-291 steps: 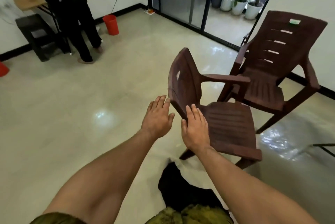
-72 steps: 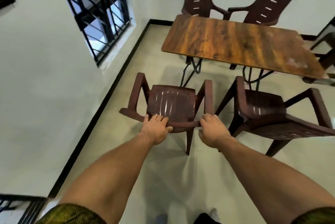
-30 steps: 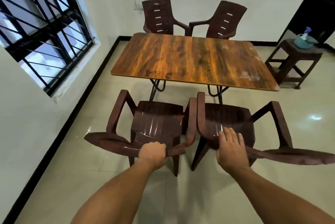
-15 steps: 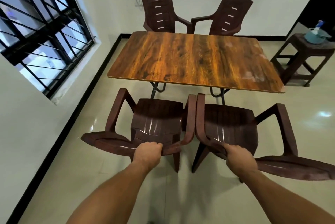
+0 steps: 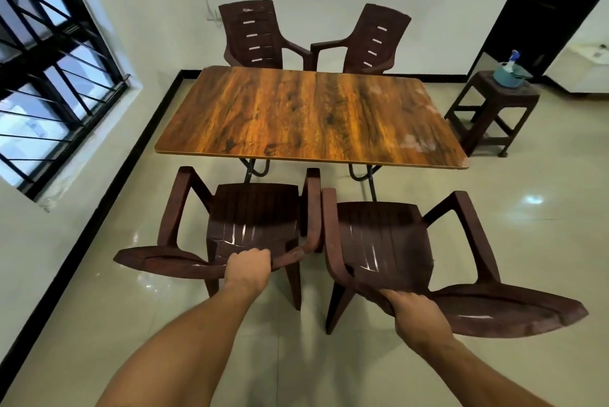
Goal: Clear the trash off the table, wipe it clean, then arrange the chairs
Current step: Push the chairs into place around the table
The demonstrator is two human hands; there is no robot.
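Note:
A wooden table [image 5: 309, 116] stands in the middle of the room with nothing on its top. Two brown plastic chairs face it on my side, almost touching at their armrests. My left hand [image 5: 247, 270] grips the top of the backrest of the near left chair [image 5: 253, 225]. My right hand [image 5: 417, 316] grips the backrest top of the near right chair [image 5: 382, 238]. On the far side stand two more brown chairs, the far left chair [image 5: 255, 34] and the far right chair [image 5: 372, 40], against the wall.
A dark stool [image 5: 491, 110] stands right of the table with a blue spray bottle [image 5: 507, 72] on it. A barred window [image 5: 49, 60] fills the left wall. A dark doorway [image 5: 553, 1] opens at the back right. Pale glossy floor tiles surround the furniture.
Both hands have closed on the backrests of the two near chairs. The chairs stand a little closer to the table, side by side, than a second ago.

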